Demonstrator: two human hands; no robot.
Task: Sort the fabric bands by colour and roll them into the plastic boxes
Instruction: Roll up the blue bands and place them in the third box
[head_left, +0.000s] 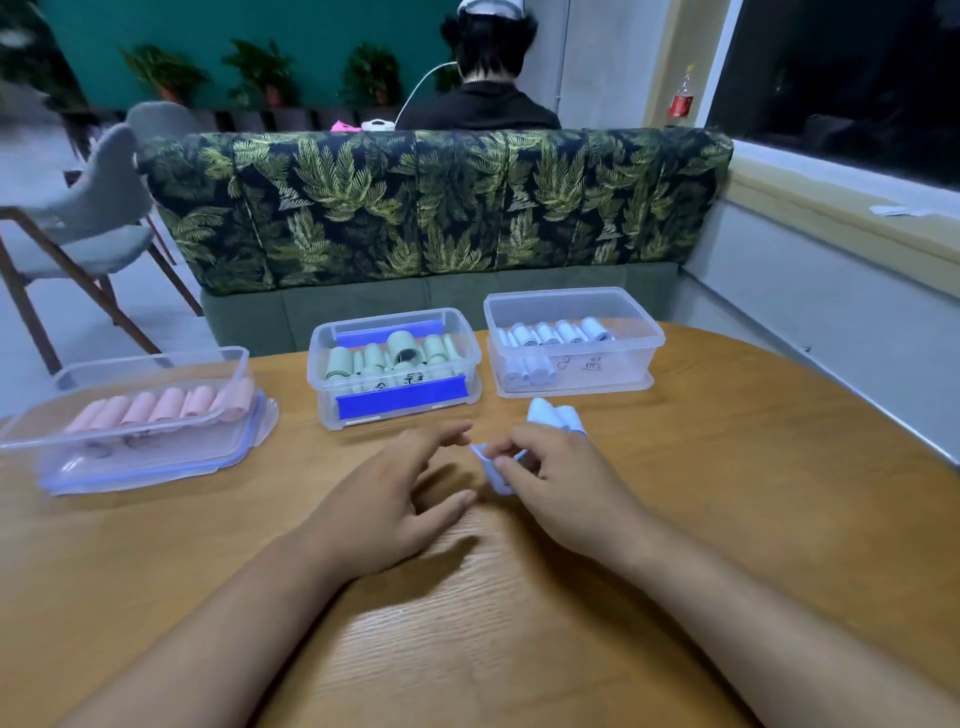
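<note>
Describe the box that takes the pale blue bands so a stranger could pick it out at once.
On the wooden table, three clear plastic boxes stand in a row in front of the leaf-print sofa. The one you want is the rightmost box. It alone holds pale blue rolls; the middle box holds green ones, the left box pink ones.
</note>
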